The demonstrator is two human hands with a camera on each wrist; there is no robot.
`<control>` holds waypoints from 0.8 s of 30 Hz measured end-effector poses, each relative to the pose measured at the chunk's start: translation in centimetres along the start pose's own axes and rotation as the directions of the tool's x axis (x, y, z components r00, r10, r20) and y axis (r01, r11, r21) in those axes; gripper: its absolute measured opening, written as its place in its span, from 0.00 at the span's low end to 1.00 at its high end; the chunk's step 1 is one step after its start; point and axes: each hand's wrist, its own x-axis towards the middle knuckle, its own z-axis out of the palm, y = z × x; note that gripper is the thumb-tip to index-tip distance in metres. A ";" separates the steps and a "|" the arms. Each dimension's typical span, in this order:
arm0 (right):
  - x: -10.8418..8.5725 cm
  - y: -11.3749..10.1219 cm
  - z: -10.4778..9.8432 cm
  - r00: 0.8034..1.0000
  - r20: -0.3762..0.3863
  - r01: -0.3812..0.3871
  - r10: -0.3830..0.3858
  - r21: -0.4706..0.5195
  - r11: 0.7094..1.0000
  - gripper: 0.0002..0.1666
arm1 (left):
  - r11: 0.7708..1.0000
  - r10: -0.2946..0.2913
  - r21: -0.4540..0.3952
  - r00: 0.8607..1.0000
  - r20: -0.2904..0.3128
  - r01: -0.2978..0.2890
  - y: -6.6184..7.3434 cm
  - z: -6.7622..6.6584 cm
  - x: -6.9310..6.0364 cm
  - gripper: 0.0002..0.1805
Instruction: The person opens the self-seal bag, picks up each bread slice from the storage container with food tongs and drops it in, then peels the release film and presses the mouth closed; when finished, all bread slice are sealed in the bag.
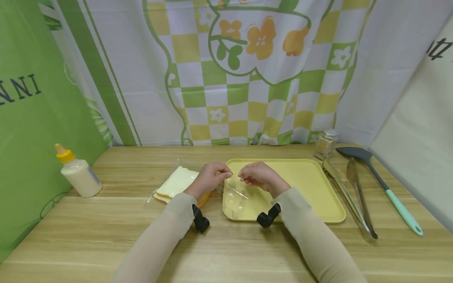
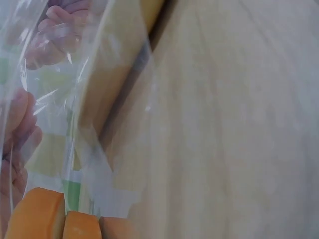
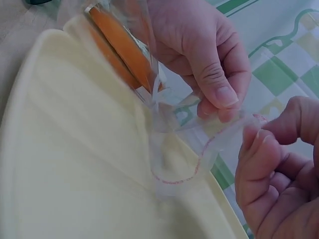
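Observation:
Slices of white bread (image 1: pixel 179 181) lie on the table at the left, inside a clear plastic bag (image 1: pixel 236 200). The bag's loose end stretches right, over the edge of a yellow tray (image 1: pixel 301 190). My left hand (image 1: pixel 209 179) pinches the bag's end between thumb and fingers, just right of the bread. Facing it above the tray, my right hand (image 1: pixel 261 177) pinches the same end. A thin red line runs along the film in the right wrist view. Orange bread crusts (image 2: pixel 37 214) show through the film in the left wrist view.
A bottle (image 1: pixel 80 177) with a yellow collar stands at the far left. Right of the tray are a seasoning jar (image 1: pixel 325 144), metal tongs (image 1: pixel 348 198) and a spatula (image 1: pixel 385 188) with a mint handle. A patterned curtain (image 1: pixel 255 90) hangs behind the table.

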 end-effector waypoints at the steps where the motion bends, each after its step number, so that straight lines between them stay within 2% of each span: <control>1: 0.0 0.0 0.0 1.000 0.006 -0.001 0.001 -0.002 1.000 0.06 | 1.000 -0.006 0.002 1.000 0.002 0.006 0.0 0.0 0.0 0.08; 8: 0.3 -0.1 0.2 0.999 0.047 -0.001 0.004 -0.053 0.999 0.06 | 1.000 0.011 0.009 1.000 0.021 -0.011 -0.1 0.1 0.0 0.07; 17: 0.4 -0.5 0.0 0.999 0.004 -0.053 0.053 -0.076 0.996 0.06 | 1.000 -0.004 -0.011 1.000 0.016 0.004 0.0 0.1 -0.1 0.08; 24: 0.5 -0.4 -0.3 0.998 0.060 -0.029 0.033 -0.056 0.998 0.06 | 1.000 -0.012 -0.004 1.000 0.006 0.012 0.0 0.0 0.0 0.07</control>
